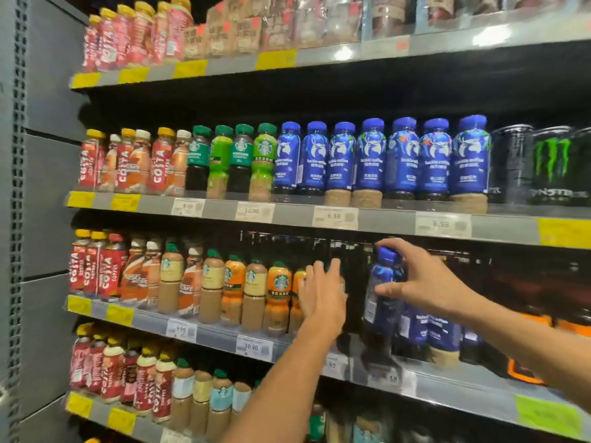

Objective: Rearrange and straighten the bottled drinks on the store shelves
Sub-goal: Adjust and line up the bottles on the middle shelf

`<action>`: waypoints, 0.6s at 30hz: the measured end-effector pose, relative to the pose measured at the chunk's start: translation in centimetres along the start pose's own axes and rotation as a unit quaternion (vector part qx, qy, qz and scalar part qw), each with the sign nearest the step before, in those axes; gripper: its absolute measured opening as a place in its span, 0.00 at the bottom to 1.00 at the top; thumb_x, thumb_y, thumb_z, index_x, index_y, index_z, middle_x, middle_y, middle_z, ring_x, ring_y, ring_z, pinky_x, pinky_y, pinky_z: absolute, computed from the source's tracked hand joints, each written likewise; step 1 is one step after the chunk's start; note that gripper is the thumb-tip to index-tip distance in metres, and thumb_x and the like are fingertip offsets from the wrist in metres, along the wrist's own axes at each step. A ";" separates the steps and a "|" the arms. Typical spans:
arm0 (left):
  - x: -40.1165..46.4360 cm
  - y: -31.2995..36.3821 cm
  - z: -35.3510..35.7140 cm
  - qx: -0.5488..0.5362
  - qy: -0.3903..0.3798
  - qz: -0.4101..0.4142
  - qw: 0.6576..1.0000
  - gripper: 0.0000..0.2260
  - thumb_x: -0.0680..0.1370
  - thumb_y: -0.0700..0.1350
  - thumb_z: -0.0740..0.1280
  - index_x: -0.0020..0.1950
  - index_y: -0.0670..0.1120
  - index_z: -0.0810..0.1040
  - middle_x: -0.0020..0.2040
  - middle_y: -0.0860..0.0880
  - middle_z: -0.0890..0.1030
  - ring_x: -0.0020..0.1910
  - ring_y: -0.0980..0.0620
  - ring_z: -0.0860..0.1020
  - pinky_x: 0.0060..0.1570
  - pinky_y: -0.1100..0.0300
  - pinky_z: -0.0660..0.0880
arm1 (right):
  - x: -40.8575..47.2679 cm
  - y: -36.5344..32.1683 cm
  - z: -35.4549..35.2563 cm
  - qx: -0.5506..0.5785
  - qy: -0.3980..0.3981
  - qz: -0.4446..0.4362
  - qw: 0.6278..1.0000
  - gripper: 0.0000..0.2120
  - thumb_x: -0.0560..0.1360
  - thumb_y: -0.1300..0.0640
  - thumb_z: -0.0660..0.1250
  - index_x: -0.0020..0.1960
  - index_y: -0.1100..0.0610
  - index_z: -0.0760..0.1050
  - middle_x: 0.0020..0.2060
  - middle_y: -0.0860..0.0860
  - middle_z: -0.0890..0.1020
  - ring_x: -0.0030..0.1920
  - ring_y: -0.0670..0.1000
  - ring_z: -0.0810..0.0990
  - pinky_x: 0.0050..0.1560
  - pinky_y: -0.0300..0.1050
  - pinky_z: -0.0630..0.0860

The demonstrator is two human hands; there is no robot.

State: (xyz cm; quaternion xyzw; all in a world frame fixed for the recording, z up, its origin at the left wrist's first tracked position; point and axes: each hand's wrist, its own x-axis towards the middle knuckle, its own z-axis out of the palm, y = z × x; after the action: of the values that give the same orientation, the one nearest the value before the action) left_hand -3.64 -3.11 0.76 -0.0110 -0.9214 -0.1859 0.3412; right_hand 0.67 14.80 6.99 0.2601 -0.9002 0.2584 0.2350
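My right hand point(422, 279) grips a blue-capped, blue-labelled bottle point(382, 282) at its neck and body, upright on the third shelf point(224, 338). My left hand point(321, 295) is flat with fingers spread, against the rightmost orange Starbucks bottle point(295, 298) in that row. Between the two hands is a dark gap on the shelf. More blue bottles point(441, 334) stand lower right of the held one. A straight row of blue bottles point(372, 158) fills the shelf above.
Red Costa bottles point(96, 270) and brown coffee bottles stand at the left of each shelf. Black Monster cans point(551, 164) sit at the far right of the second shelf. Price tags line the shelf edges. A grey perforated upright point(16, 219) bounds the left side.
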 end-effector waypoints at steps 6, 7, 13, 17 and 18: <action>0.5 -1.0 0.1 -0.006 -0.001 0.004 1.000 0.29 0.76 0.45 0.70 0.75 0.50 0.62 0.65 0.42 0.72 0.65 0.42 0.69 0.62 0.49 0.68 | 3.1 0.9 4.9 -0.035 0.004 -0.005 0.999 0.36 0.67 0.53 0.79 0.71 0.53 0.68 0.62 0.53 0.79 0.63 0.55 0.77 0.64 0.48 0.71; 0.5 -1.0 0.4 -0.019 0.000 0.006 1.000 0.30 0.77 0.44 0.70 0.76 0.50 0.61 0.66 0.41 0.71 0.65 0.42 0.68 0.62 0.49 0.69 | 3.5 1.1 5.4 -0.071 -0.001 -0.007 0.997 0.36 0.67 0.50 0.78 0.71 0.52 0.67 0.63 0.52 0.79 0.63 0.56 0.77 0.63 0.52 0.72; 0.7 -0.6 0.0 0.008 -0.022 0.031 0.999 0.31 0.75 0.43 0.71 0.75 0.48 0.61 0.71 0.41 0.62 0.68 0.41 0.66 0.63 0.47 0.72 | 5.0 2.3 6.9 -0.207 -0.009 0.026 0.978 0.38 0.70 0.42 0.75 0.74 0.50 0.64 0.62 0.55 0.80 0.61 0.58 0.78 0.56 0.54 0.75; 0.8 -0.6 0.3 0.043 -0.014 0.033 0.998 0.31 0.74 0.45 0.73 0.74 0.48 0.63 0.72 0.40 0.63 0.68 0.40 0.66 0.62 0.48 0.72 | 5.7 2.6 6.8 -0.218 -0.028 0.018 0.975 0.35 0.71 0.40 0.73 0.72 0.51 0.66 0.62 0.55 0.79 0.61 0.59 0.79 0.56 0.53 0.76; 0.8 -0.6 0.4 0.048 -0.013 0.033 0.998 0.32 0.74 0.45 0.73 0.74 0.48 0.62 0.72 0.40 0.63 0.69 0.40 0.66 0.63 0.48 0.72 | 5.9 2.7 6.4 -0.218 -0.041 0.008 0.975 0.33 0.71 0.40 0.72 0.71 0.51 0.67 0.63 0.54 0.79 0.61 0.58 0.79 0.56 0.53 0.76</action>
State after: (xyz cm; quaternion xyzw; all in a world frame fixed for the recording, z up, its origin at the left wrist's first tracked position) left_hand -4.61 -3.60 0.76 -0.0272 -0.9326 -0.1299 0.3355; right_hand -7.22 10.94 4.56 0.2059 -0.9459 0.0469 0.2464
